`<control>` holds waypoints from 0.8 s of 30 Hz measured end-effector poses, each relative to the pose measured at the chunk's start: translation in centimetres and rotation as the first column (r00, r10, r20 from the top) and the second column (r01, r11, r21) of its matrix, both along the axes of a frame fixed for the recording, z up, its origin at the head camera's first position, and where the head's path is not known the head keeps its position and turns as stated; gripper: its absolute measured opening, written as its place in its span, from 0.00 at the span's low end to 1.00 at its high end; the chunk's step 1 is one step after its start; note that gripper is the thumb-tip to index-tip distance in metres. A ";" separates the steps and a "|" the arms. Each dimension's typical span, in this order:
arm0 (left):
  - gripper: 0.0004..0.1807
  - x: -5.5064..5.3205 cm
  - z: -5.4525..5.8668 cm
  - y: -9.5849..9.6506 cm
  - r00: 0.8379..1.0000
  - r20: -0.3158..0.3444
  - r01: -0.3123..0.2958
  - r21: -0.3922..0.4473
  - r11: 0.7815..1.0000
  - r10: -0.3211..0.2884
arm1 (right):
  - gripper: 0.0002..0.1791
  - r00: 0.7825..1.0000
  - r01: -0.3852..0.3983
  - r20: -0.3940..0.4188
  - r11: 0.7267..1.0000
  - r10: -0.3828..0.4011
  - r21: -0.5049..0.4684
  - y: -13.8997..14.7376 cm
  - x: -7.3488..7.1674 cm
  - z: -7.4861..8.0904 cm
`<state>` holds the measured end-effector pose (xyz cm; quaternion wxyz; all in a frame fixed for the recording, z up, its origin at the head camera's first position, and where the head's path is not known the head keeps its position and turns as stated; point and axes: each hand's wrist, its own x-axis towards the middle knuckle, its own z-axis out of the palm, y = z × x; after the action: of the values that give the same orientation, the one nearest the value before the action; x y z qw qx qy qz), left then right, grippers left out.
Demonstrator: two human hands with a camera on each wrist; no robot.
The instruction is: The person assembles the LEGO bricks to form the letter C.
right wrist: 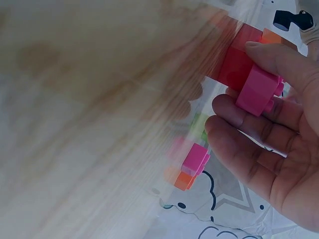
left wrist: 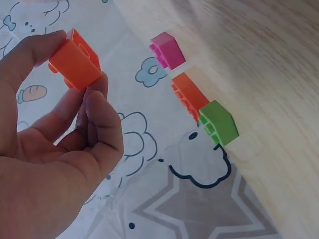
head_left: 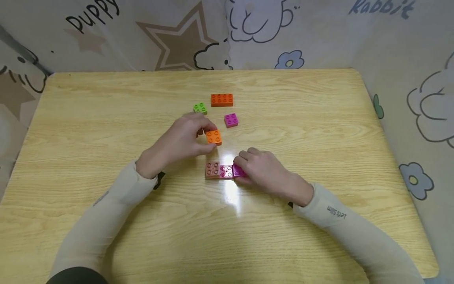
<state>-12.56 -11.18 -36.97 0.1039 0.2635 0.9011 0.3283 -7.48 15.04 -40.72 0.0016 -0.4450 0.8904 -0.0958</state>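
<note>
My left hand (head_left: 179,138) pinches an orange square brick (head_left: 213,137) between thumb and fingertips, its studs facing up in the head view. The left wrist view shows the brick's side (left wrist: 75,64) and part of its hollow underside. Nearer me, my right hand (head_left: 266,169) grips a magenta brick (head_left: 239,170) at the right end of a short row. The row's left end is a dull orange brick (head_left: 213,169), beside a glare-washed pink part (head_left: 226,171). In the right wrist view, a red brick (right wrist: 239,57) adjoins the gripped pink brick (right wrist: 258,89); fingers hide part of the row.
Behind the left hand, on the wooden table (head_left: 106,106), lie a green square brick (head_left: 200,107), a longer red-orange brick (head_left: 222,100) and a magenta square brick (head_left: 231,120). A printed cloth (head_left: 319,35) hangs behind the table's far edge.
</note>
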 end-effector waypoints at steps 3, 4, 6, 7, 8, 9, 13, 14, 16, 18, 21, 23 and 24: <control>0.21 0.4 0.1 -0.2 0.999 -0.023 0.032 -0.012 0.999 -0.033 | 0.21 1.000 0.004 0.008 1.000 -0.004 0.003 0.0 0.0 0.0; 0.21 0.6 0.2 -0.3 0.999 -0.028 0.039 -0.009 0.999 -0.040 | 0.21 1.000 0.004 0.009 1.000 -0.004 0.005 0.0 0.0 0.0; 0.21 0.9 0.3 -0.4 0.998 -0.042 0.054 0.000 0.999 -0.054 | 0.21 1.000 0.004 0.011 1.000 -0.004 0.007 0.0 0.0 0.0; 0.21 1.0 0.3 -0.4 0.997 -0.047 0.060 0.005 0.998 -0.059 | 0.21 1.000 0.004 0.010 1.000 -0.004 0.008 0.0 0.0 0.1; 0.21 1.2 0.4 -0.5 0.996 -0.053 0.067 0.010 0.998 -0.066 | 0.21 1.000 0.005 0.010 1.000 -0.005 0.008 0.0 0.0 0.1; 0.20 1.3 0.4 -0.6 0.996 -0.057 0.071 0.014 0.997 -0.070 | 0.21 1.000 0.005 0.010 1.000 -0.006 0.007 0.0 0.0 0.1; 0.20 2.0 0.8 -0.7 0.994 -0.069 0.089 0.022 0.996 -0.087 | 0.21 1.000 0.008 0.010 1.000 -0.008 -0.004 0.0 0.0 0.1; 0.19 2.1 0.9 -0.8 0.993 -0.070 0.094 0.025 0.995 -0.092 | 0.21 1.000 0.009 0.012 1.000 -0.009 -0.006 0.0 -0.1 0.1; 0.18 2.4 1.0 -0.8 0.992 -0.070 0.105 0.031 0.994 -0.103 | 0.20 1.000 0.009 0.014 1.000 -0.009 -0.007 0.0 -0.1 0.1; 0.18 2.6 1.1 -0.8 0.991 -0.074 0.117 0.034 0.992 -0.115 | 0.20 1.000 0.010 0.017 1.000 -0.010 -0.005 -0.1 -0.1 0.1; 0.18 2.8 1.0 -0.8 0.988 -0.077 0.133 0.032 0.991 -0.131 | 0.20 1.000 0.010 0.019 1.000 -0.010 -0.001 -0.1 -0.1 0.1; 0.18 2.9 1.0 -0.8 0.987 -0.078 0.144 0.031 0.989 -0.141 | 0.20 1.000 0.009 0.018 1.000 -0.009 -0.002 -0.1 -0.1 0.1; 0.18 3.0 0.9 -0.8 0.986 -0.075 0.149 0.033 0.988 -0.147 | 0.20 1.000 0.008 0.018 1.000 -0.008 -0.005 -0.1 -0.1 0.0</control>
<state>-9.56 -11.95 -36.05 0.0903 0.3433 0.8758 0.3271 -7.58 14.96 -40.67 0.0083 -0.4404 0.8919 -0.1021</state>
